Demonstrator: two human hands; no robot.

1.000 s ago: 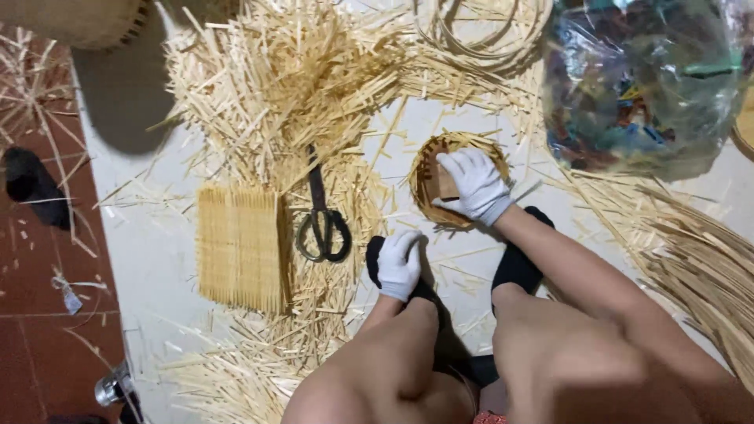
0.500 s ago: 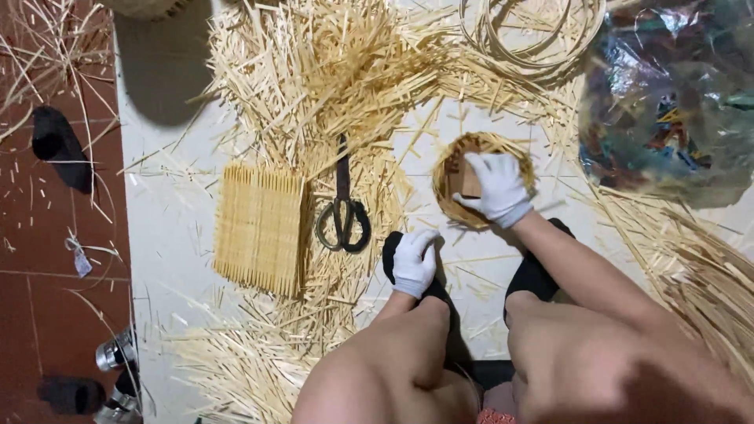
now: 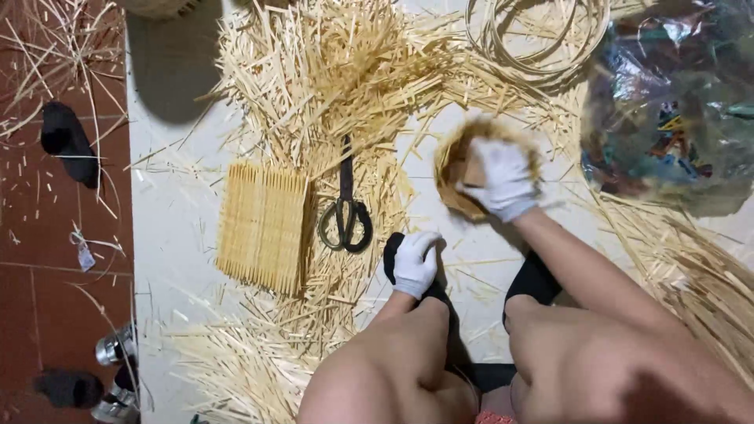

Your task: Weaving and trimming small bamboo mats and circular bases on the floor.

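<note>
My right hand [image 3: 503, 179], in a white glove, grips a small round woven basket [image 3: 455, 169] of tan strips and holds it tilted just above the white floor sheet [image 3: 169, 235]. The basket is blurred. My left hand [image 3: 415, 263], also in a white glove, rests curled on my black-socked left foot [image 3: 393, 250] and holds nothing that I can see. Black scissors [image 3: 345, 212] lie shut on the straw to the left of my left hand. A flat, neat stack of cut bamboo sticks [image 3: 261, 225] lies left of the scissors.
A big loose heap of cut sticks [image 3: 330, 71] covers the far middle. Coiled thin strips [image 3: 534, 35] lie at the top. A clear plastic bag with coloured contents [image 3: 667, 118] sits top right, long straw bundles [image 3: 691, 259] at right. Red tiles [image 3: 55, 235] at left.
My right hand has lifted and tilted the small basket, which lay flat before. My left hand stays on my foot. The view has shifted a little.
</note>
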